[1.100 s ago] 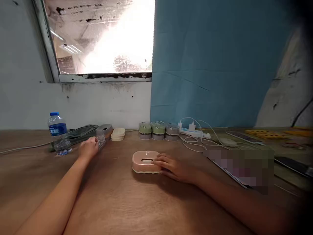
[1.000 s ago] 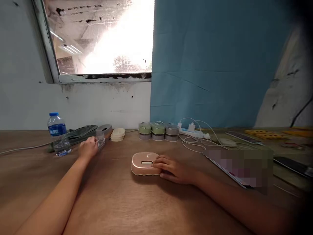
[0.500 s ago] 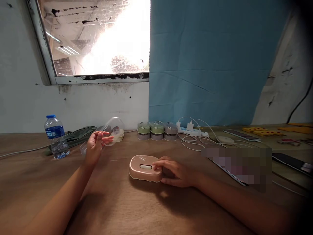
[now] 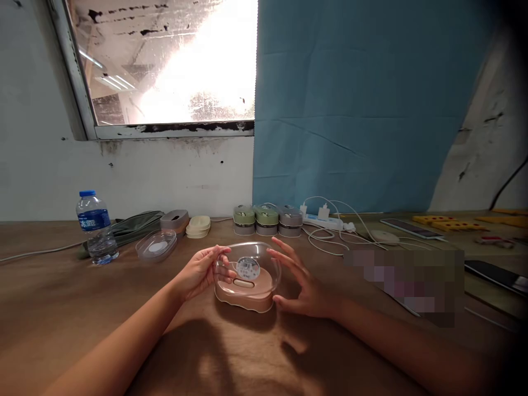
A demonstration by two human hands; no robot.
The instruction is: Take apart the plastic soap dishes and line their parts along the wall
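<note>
The box (image 4: 243, 302) sits on the table (image 4: 185, 341) between the person's two hands, just to the right of the left hand (image 4: 202, 272) and just left of the right hand (image 4: 303, 286). Its long axis runs crosswise, roughly from one hand toward the other. The left hand pinches the left edge of a clear lid (image 4: 268, 261), which is tilted over the box with its far edge raised; whether the lid's near edge touches the box cannot be told. The right hand is open, fingers spread beside the lid's right edge, the thumb lower, next to the box's right end; contact there is unclear. The left hand is nearer the lid, having hold of it, while the right thumb lies closest to the box wall. The box is glossy pink, rounded, with a wavy pale lower edge and an oblong slot on top. The lid bears a round sticker (image 4: 248, 268).
</note>
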